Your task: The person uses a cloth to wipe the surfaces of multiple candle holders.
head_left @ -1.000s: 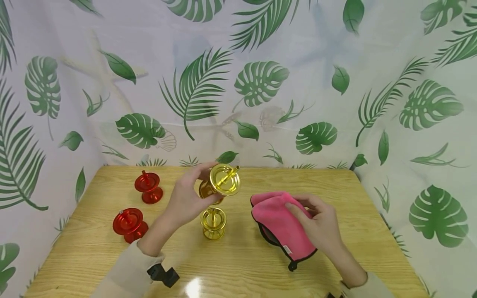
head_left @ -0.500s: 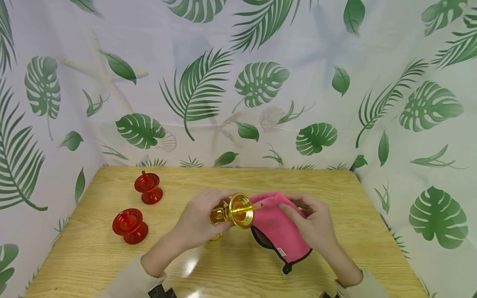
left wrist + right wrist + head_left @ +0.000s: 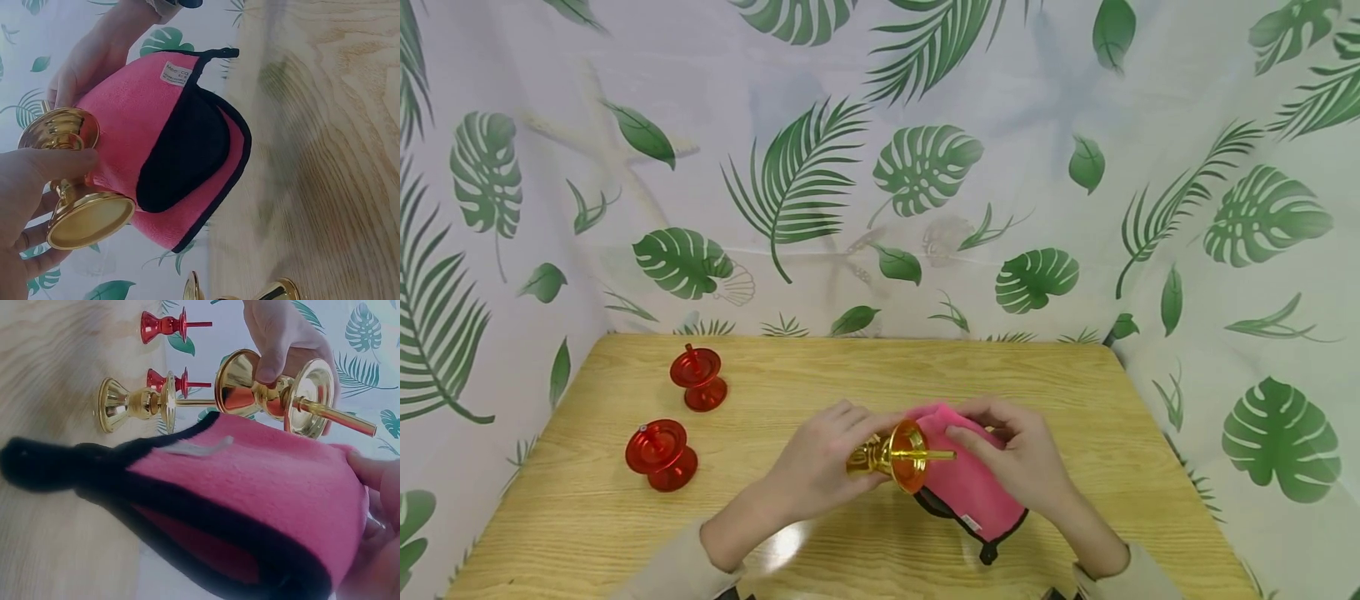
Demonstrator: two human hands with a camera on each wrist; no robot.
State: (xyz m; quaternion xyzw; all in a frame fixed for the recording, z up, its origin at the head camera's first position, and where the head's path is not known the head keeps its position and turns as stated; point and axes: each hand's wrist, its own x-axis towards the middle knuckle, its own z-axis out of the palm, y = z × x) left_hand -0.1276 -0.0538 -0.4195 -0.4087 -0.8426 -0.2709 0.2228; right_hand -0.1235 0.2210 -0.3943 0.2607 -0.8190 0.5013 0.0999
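Note:
My left hand (image 3: 816, 467) grips a shiny gold candle holder (image 3: 910, 458) by its narrow waist. The holder is tipped sideways, its dish and thin centre tube facing right. A folded pink cleaning cloth (image 3: 973, 496) with black edging, a white tag and a hanging loop is pinched in my right hand (image 3: 1026, 458). Cloth and dish overlap in the head view; the cloth's loop end hangs toward the table. Another gold candle holder (image 3: 128, 406) stands upright on the table, hidden behind my left hand in the head view.
Two red candle holders (image 3: 697, 379) (image 3: 662, 454) stand upright on the left of the wooden table (image 3: 1037, 367). A white curtain (image 3: 820, 308) printed with green leaves hangs behind the table and along both sides.
My left hand has moved right and nearer, tipping the gold candle holder sideways against the cloth's side. The right hand with the cloth has shifted slightly left and down.

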